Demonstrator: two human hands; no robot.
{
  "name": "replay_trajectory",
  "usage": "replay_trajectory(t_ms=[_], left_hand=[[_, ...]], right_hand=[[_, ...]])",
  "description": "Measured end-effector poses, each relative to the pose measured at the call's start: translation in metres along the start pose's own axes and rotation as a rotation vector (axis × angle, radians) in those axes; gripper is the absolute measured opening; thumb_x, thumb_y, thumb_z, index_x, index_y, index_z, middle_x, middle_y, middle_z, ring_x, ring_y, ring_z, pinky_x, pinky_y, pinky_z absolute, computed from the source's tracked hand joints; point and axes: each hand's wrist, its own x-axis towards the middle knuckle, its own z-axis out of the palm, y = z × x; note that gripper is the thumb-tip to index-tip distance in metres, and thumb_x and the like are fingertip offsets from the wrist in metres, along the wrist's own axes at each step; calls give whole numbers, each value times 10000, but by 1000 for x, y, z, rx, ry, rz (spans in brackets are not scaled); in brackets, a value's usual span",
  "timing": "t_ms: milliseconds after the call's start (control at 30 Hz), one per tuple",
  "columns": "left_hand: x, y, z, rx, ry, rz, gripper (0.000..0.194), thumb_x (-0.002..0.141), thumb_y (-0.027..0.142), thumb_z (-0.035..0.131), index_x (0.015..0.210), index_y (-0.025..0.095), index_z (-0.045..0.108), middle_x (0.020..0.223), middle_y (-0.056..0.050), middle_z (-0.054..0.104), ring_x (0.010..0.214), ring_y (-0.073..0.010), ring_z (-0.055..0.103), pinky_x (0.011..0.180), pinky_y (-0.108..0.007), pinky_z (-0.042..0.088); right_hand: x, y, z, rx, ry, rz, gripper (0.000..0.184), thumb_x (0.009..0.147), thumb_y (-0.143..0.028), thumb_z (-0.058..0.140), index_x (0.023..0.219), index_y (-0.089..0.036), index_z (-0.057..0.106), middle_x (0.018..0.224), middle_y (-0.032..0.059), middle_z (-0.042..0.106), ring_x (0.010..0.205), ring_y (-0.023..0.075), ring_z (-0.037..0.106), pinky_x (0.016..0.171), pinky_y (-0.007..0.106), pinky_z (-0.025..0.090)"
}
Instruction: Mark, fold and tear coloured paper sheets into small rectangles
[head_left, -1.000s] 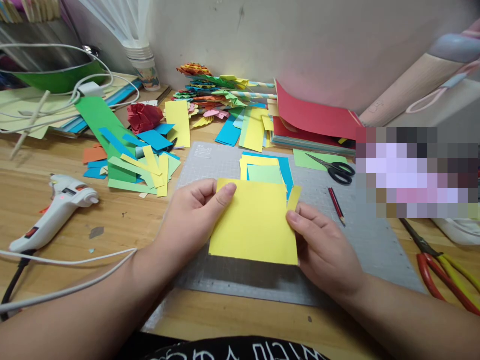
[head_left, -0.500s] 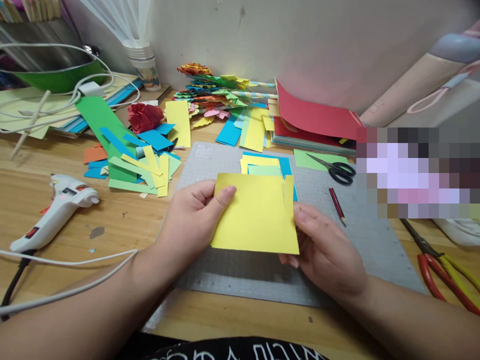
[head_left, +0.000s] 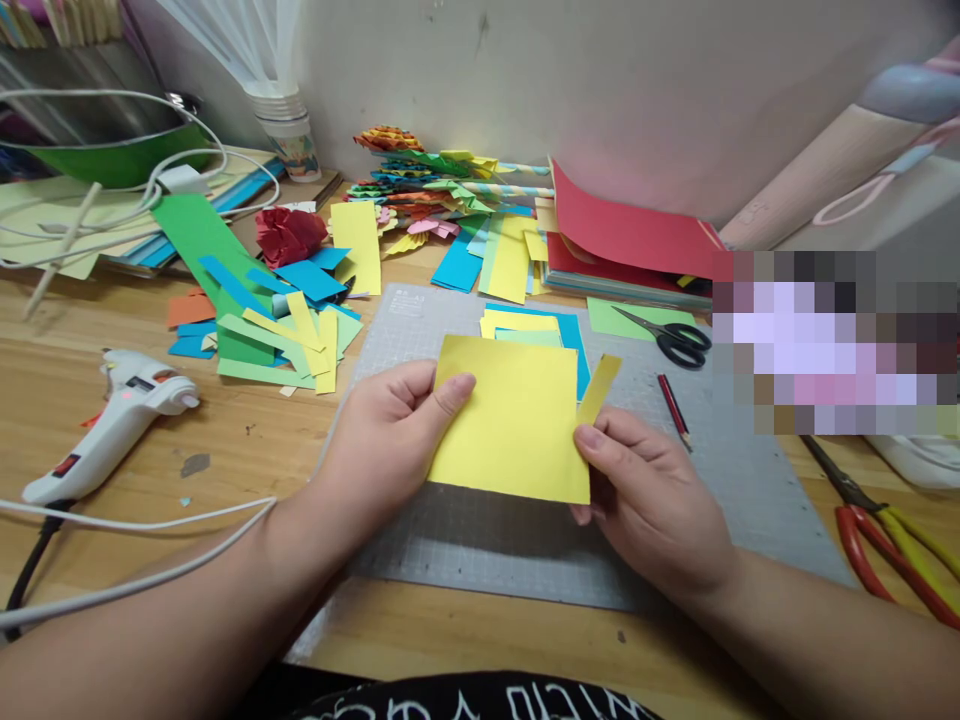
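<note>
A yellow sheet of paper (head_left: 510,420) is held up over the grey cutting mat (head_left: 525,570). My left hand (head_left: 397,420) pinches its left edge, thumb on top. Between the thumb and fingers of my right hand (head_left: 652,490) is a narrow yellow paper strip (head_left: 600,388), tilted to the right at the sheet's right edge. Whether the strip's lower end still joins the sheet is hidden by my right hand. Behind the sheet, blue paper (head_left: 574,330) and more yellow and green pieces lie on the mat.
Black-handled scissors (head_left: 679,340) and a pencil (head_left: 673,410) lie right on the mat; red-and-yellow-handled scissors (head_left: 885,520) are farther right. A glue gun (head_left: 112,420) with cables rests at left, near paper scraps (head_left: 300,345). Paper flowers (head_left: 420,175) and red sheets (head_left: 630,225) line the wall.
My right hand has bent the sheet's right strip outward, and the gap along the tear has widened from the top downward. My left hand keeps its hold on the sheet.
</note>
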Motion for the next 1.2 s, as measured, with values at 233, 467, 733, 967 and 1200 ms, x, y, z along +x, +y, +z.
replay_trajectory(t_ms=[233, 467, 733, 967, 1200], left_hand=[[5, -4, -3, -1, 65, 20, 314, 781, 473, 627, 692, 173, 599, 637, -9, 607, 540, -124, 546, 439, -206, 415], [8, -6, -3, -58, 104, 40, 291, 771, 458, 648, 705, 177, 614, 635, -6, 619, 518, -122, 556, 467, -229, 463], [12, -1, -11, 61, 302, 128, 272, 790, 431, 629, 692, 178, 615, 611, 11, 595, 501, -96, 509, 406, -181, 368], [16, -5, -13, 302, -200, -63, 444, 841, 567, 477, 614, 191, 545, 517, 10, 553, 448, -121, 483, 420, -229, 343], [16, -1, -16, 510, 47, 176, 331, 843, 526, 507, 862, 207, 590, 708, 9, 574, 544, -113, 492, 483, -239, 351]], right_hand=[[4, -2, 1, 33, 98, -19, 250, 869, -393, 593, 705, -205, 579, 570, -22, 580, 460, 75, 525, 400, 175, 348], [6, -4, 0, 100, -147, 98, 349, 836, -557, 562, 802, -210, 562, 612, -9, 596, 480, 101, 544, 375, 185, 299], [4, -2, -1, 93, -43, 27, 216, 882, -329, 583, 715, -197, 543, 561, -51, 517, 471, 63, 468, 447, 188, 343], [17, -6, -4, 158, 195, -109, 246, 915, -319, 482, 696, -207, 504, 553, -41, 503, 433, 77, 451, 386, 207, 261], [17, -4, -4, -131, 77, -62, 314, 909, -413, 498, 671, -210, 471, 520, -58, 478, 430, 83, 421, 415, 221, 280]])
